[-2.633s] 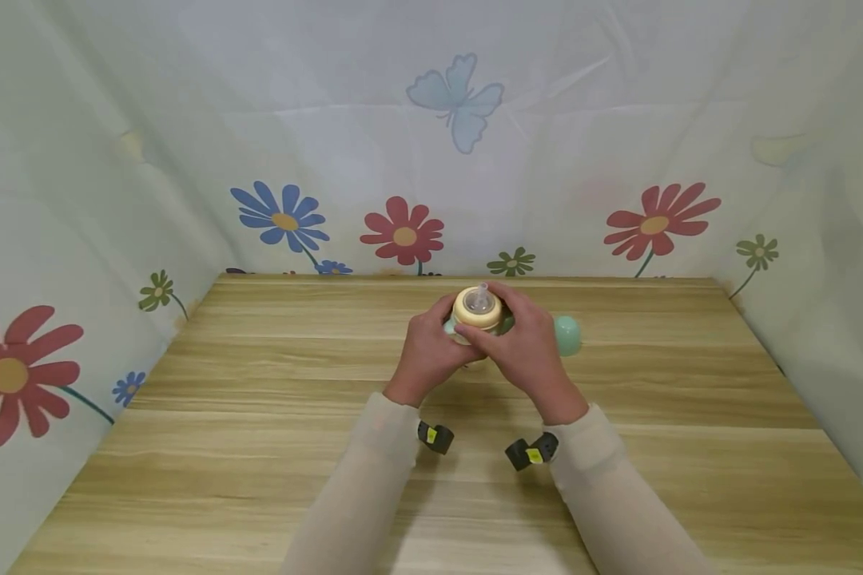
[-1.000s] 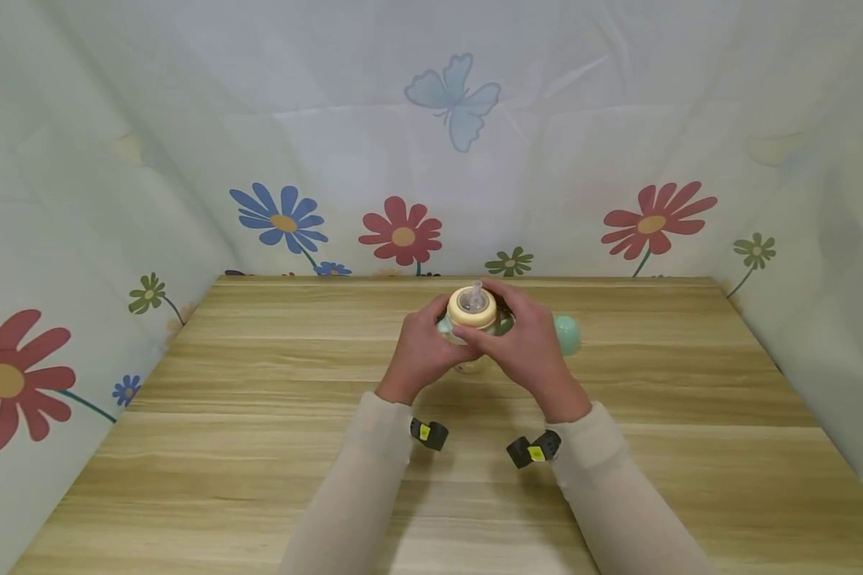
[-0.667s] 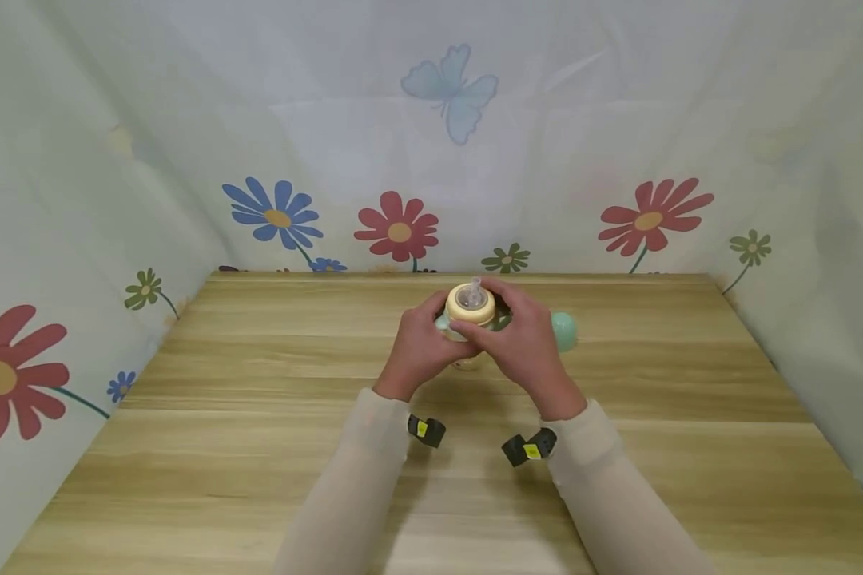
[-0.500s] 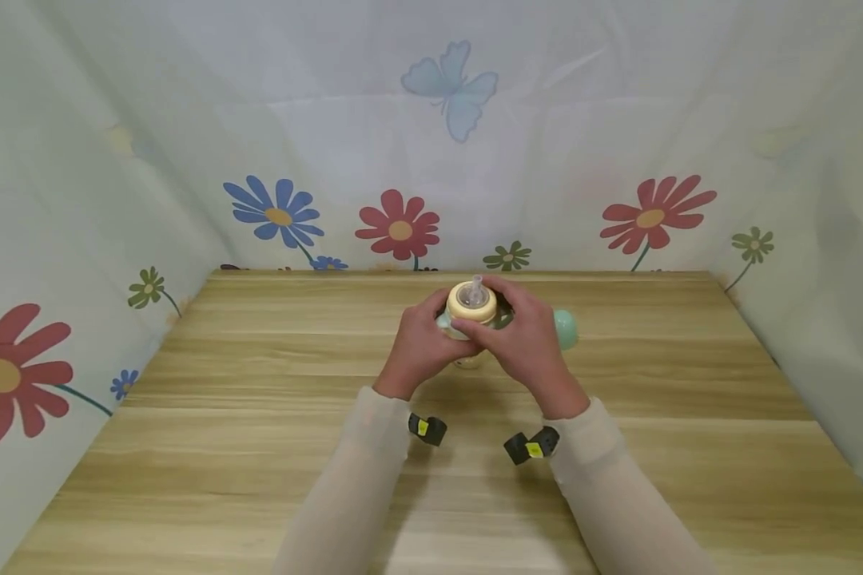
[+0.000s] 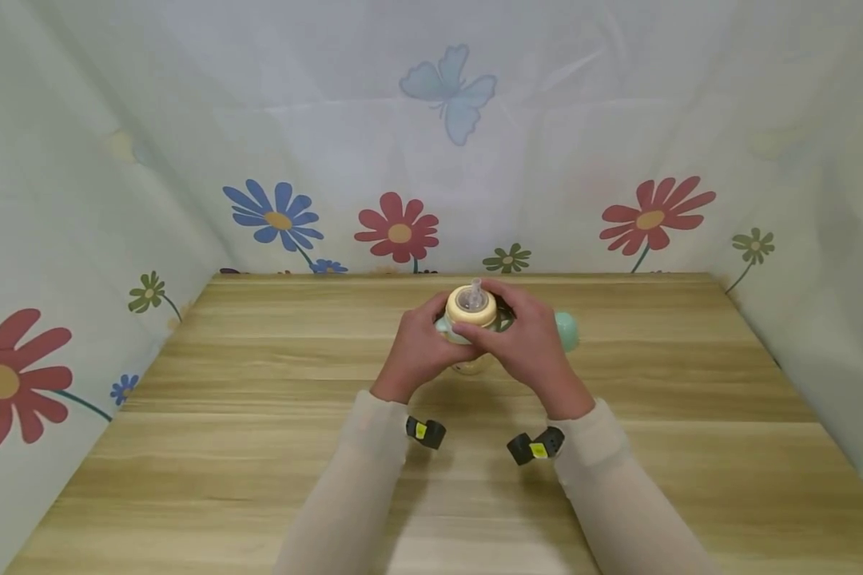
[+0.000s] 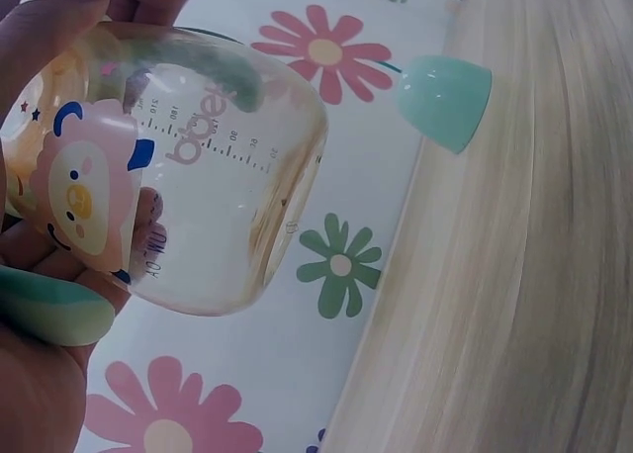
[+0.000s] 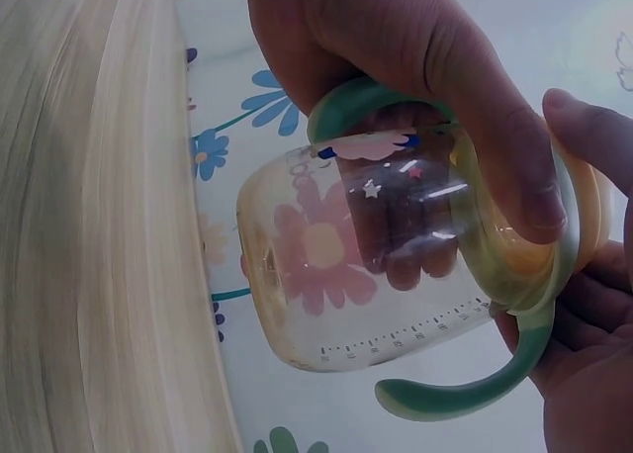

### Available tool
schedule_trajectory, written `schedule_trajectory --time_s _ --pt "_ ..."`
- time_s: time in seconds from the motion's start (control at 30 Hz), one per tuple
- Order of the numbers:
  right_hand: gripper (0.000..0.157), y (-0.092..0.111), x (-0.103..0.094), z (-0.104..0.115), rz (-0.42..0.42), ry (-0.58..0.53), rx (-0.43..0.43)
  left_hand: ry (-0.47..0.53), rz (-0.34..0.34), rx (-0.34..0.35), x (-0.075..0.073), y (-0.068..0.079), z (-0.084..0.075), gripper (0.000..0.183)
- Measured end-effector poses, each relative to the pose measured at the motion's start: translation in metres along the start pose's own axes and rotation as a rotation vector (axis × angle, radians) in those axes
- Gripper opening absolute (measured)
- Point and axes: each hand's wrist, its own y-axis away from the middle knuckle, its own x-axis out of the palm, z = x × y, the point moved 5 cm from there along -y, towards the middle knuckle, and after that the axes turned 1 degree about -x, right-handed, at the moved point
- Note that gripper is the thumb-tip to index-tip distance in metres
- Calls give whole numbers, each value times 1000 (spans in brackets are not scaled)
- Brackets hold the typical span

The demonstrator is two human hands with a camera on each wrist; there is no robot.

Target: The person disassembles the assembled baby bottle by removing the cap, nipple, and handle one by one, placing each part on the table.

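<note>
Both hands hold a clear baby bottle [image 6: 227, 176] above the table, its base facing down. It has a pink cartoon animal print, measuring marks and green side handles [image 7: 465, 389]. A yellow collar ring [image 5: 460, 312] sits at its top, with a clear spout [image 5: 475, 292] pointing up. My left hand [image 5: 420, 345] is wrapped round the bottle's body on the left, near one handle. From the right, my right hand [image 5: 530, 343] grips the collar, its thumb across the front. Part of the bottle is hidden behind the hands.
A mint-green domed cap [image 5: 566, 331] lies on the wooden table [image 5: 273, 447], just right of my right hand. Flower-printed cloth walls [image 5: 546, 160] enclose the table's back and sides. Each wrist wears a black camera band [image 5: 426, 432].
The hands and bottle have shifted very slightly left since the earliest frame, and a little more of the bottle's base shows. Both hands keep their hold; the cap stays put.
</note>
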Motion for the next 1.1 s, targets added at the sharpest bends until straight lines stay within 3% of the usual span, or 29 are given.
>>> schedule_trajectory --time_s 0.7,1.1 --pt "69 1 0 -4 45 4 3 9 22 26 2 -1 6 68" --pt "68 1 0 -3 45 -27 -10 9 10 25 0 0 1 67"
